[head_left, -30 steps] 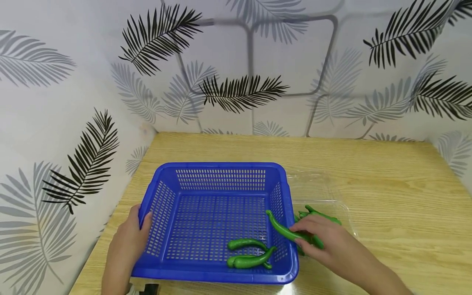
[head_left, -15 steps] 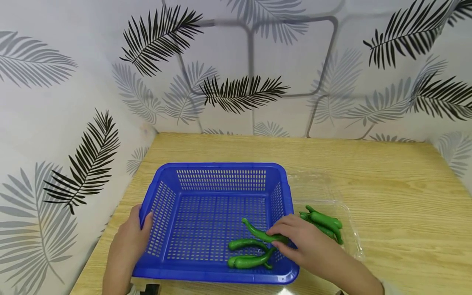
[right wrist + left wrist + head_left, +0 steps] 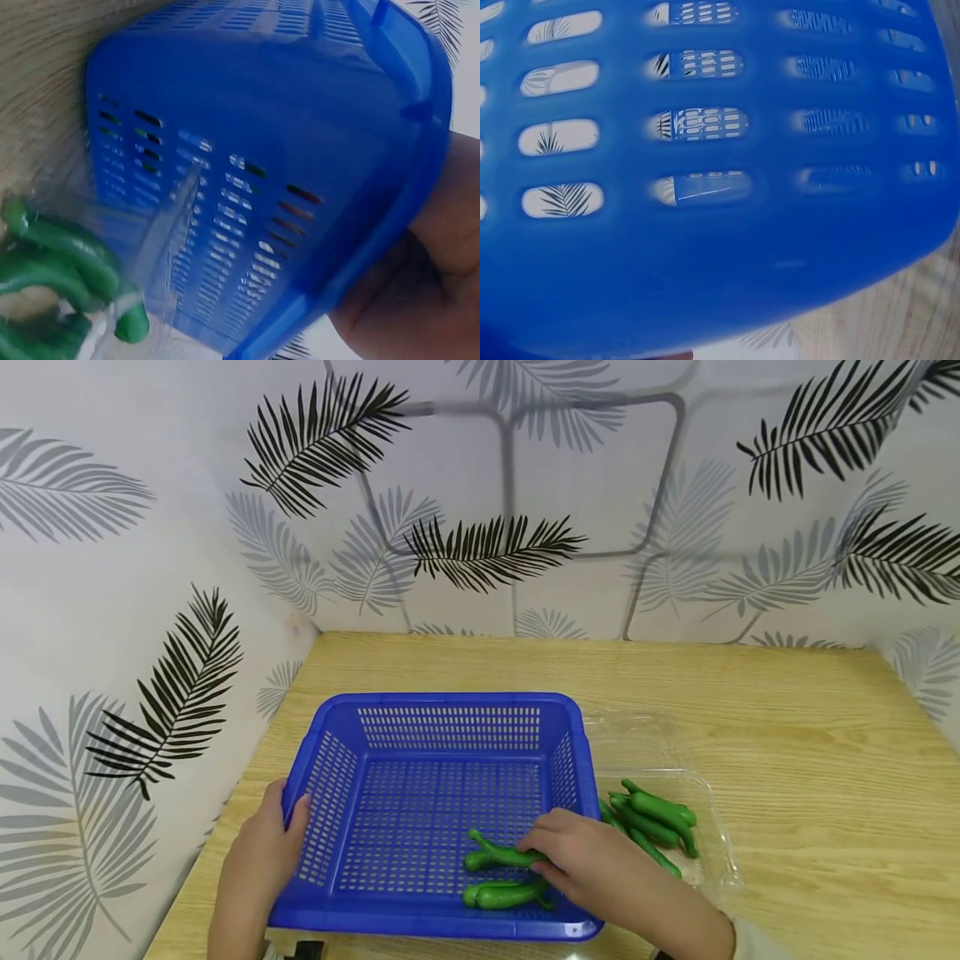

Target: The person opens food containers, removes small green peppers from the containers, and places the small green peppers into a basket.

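In the head view, a blue plastic basket [image 3: 450, 699] with slotted walls stands on the table. My left hand [image 3: 257, 856] grips its left rim, thumb on the inner side. My right hand [image 3: 600, 868] reaches over the right rim and pinches a green chili pepper [image 3: 482, 842] low above the basket floor. This pepper overlaps another one lying there. More green peppers [image 3: 504, 896] lie near the basket's front right corner, partly covered by the hand. In the right wrist view, part of the right hand [image 3: 420, 285] shows beyond the basket rim; its fingertips are hidden.
Right of the basket sits a clear plastic container [image 3: 716, 827] with its lid [image 3: 630, 735] folded back. Several green peppers [image 3: 652, 822] lie in it. The wooden table [image 3: 825, 760] meets a leaf-patterned wall [image 3: 480, 602] at the back and left.
My right hand has carried the pepper from the container over the right rim, then left and down towards the peppers in the basket. The left hand has kept its grip on the rim.
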Motion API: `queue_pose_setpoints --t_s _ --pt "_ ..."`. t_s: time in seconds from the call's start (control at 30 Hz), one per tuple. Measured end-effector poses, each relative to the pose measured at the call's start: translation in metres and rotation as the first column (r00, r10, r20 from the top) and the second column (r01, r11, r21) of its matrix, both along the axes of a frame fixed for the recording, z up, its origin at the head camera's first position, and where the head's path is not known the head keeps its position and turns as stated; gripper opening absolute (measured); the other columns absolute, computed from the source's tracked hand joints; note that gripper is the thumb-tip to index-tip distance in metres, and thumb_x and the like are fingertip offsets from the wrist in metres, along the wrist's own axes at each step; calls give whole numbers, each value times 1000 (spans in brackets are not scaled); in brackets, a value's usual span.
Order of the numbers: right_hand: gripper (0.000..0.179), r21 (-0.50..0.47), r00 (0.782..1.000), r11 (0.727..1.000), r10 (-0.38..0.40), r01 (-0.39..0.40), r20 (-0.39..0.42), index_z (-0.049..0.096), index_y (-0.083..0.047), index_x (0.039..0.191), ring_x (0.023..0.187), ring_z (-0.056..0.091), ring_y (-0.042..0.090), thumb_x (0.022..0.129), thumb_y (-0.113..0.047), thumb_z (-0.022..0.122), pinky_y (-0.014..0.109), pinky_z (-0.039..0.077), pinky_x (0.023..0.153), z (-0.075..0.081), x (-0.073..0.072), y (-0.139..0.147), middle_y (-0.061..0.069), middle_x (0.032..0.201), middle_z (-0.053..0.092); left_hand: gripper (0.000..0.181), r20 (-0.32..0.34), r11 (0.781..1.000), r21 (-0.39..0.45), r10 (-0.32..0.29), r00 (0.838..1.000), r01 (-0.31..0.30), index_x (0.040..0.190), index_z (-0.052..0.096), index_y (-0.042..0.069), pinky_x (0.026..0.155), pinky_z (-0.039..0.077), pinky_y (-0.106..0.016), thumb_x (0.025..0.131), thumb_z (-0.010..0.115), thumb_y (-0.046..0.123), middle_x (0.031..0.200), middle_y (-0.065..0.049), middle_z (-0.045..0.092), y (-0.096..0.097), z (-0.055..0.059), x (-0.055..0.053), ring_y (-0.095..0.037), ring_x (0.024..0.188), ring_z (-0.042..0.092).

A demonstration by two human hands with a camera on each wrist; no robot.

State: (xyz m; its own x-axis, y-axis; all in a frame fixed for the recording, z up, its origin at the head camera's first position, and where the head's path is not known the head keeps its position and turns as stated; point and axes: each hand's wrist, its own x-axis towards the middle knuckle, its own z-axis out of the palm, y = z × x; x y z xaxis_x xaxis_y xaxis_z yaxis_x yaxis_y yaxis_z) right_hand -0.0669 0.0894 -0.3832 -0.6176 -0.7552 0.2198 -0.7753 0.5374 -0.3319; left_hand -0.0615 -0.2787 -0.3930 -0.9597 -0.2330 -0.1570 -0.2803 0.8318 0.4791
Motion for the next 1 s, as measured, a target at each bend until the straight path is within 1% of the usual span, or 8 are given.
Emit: queue_pose_setpoints --t_s 0.2,0.37,0.5,0.57,0.67,0.83,1.0 --pt "12 131 1000 991 -26 25 9 69 -13 94 85 59 10 82 -13 70 26 49 70 0 0 -9 -6 90 62 64 -5 1000 -1 5 1000 -5 141 24 -4 71 44 -55 99 27 45 114 -32 54 0 -1 0 -44 95 59" --pt "8 202 999 979 -35 41 -31 70 -15 86 78 60 9 79 -11 70 25 48 60 -2 -1 -14 -8 82 62 65 -5 1000 -4 15 1000 -15 141 24 -3 73 44 -56 99 26 46 115 -31 54 1 0 1 -44 97 58" --pt "11 213 996 976 -32 50 -87 68 -17 75 69 58 8 76 -6 68 25 43 50 -6 -1 -18 -9 72 58 63 -12 1000 -8 18 1000 -18 141 25 -2 73 44 -56 99 27 45 114 -31 55 2 -1 3 -45 97 58" --pt "15 199 992 978 -35 58 -117 65 -18 69 65 57 9 74 -4 66 26 40 46 -8 -1 -20 -10 67 56 63 -17 1000 -9 18 1000 -18 140 25 -2 74 44 -56 99 27 45 114 -31 55 2 -1 3 -45 97 58" --pt "20 188 989 980 -42 68 -142 62 -19 63 60 55 9 73 -2 64 26 37 43 -11 -2 -22 -11 63 53 63 -15 1000 -8 17 1000 -17 140 25 -2 74 44 -56 99 27 45 113 -31 55 2 -1 3 -45 97 58" --pt "22 219 989 972 -56 86 -139 59 -20 62 57 53 8 74 -3 64 26 35 40 -16 -3 -28 -11 61 51 63 -16 1000 -10 14 1000 -14 140 25 -3 74 43 -57 99 27 44 115 -31 54 2 0 3 -46 99 57" --pt "23 257 989 961 -65 99 -136 56 -21 61 55 51 8 74 -5 65 28 34 40 -17 -3 -30 -10 60 48 63 -20 1000 -6 9 1000 -9 140 25 -3 73 43 -57 99 27 45 114 -31 55 1 0 1 -46 98 57"
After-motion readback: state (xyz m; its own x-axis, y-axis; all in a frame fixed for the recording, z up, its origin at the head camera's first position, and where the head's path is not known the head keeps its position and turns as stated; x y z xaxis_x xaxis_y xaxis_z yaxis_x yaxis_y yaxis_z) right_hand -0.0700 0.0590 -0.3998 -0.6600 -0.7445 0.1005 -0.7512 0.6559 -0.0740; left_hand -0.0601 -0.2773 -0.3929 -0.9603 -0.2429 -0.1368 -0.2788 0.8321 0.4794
